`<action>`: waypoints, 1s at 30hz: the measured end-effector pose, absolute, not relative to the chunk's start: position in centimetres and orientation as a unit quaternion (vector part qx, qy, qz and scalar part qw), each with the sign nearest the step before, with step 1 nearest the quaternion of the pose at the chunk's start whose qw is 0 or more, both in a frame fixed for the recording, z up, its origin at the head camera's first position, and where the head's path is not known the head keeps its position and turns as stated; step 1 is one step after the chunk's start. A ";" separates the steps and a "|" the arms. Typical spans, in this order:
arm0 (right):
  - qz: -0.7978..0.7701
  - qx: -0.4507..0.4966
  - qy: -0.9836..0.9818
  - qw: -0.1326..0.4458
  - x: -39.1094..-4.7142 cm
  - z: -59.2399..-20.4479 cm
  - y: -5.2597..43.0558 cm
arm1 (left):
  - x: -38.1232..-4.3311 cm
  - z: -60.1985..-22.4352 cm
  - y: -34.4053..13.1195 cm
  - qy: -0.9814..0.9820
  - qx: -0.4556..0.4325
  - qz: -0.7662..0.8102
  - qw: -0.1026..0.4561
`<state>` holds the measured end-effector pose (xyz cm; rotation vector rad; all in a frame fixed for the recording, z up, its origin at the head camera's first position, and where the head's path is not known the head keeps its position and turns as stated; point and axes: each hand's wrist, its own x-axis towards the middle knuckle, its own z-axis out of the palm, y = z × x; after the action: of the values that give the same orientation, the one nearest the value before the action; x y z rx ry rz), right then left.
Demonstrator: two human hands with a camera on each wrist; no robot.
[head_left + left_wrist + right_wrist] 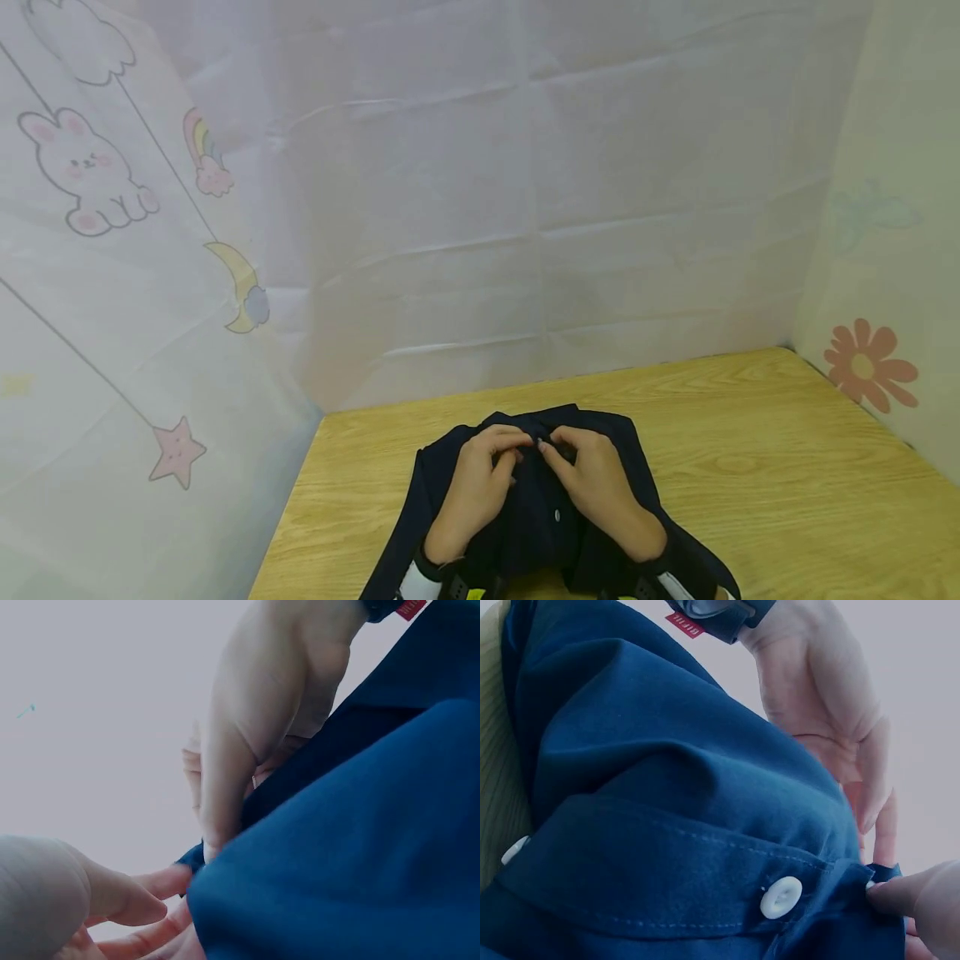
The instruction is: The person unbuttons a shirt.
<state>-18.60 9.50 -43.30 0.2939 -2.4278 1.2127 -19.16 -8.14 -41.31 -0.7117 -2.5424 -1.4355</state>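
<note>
A dark navy shirt (536, 500) with white buttons lies on the table, its collar end away from me. At its top edge my left hand (480, 475) curls its fingers around the cloth. In the left wrist view the left thumb (135, 904) stands a little off the fabric. Facing it, my right hand (600, 483) pinches the collar edge between thumb and fingers. A small white button (870, 886) shows partly beside the right thumb (904, 894). Lower on the front placket sits another white button (781, 898). The fingertips behind the collar are hidden.
The wood-grain table (780, 467) extends to both sides of the shirt. A pale sheet (525, 208) hangs behind it, with printed sheets at left and right. Each wrist wears a dark strap, one with a red tag (684, 625).
</note>
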 end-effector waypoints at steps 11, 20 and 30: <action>0.470 0.142 -0.855 0.168 -18.4 -43.4 9.8 | -19.2 -41.9 -7.1 -0.828 -0.235 -0.494 0.120; 0.465 0.174 -0.856 0.142 -18.2 -43.5 9.8 | -19.5 -42.3 -6.9 -0.846 -0.215 -0.470 0.129; 0.458 0.138 -0.859 0.183 -18.8 -42.6 10.8 | -20.5 -41.7 -8.9 -0.831 -0.203 -0.509 0.091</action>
<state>-18.84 10.84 -42.64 0.3899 -2.4236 1.2915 -20.48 -8.86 -41.71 -0.6044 -2.4695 -1.5127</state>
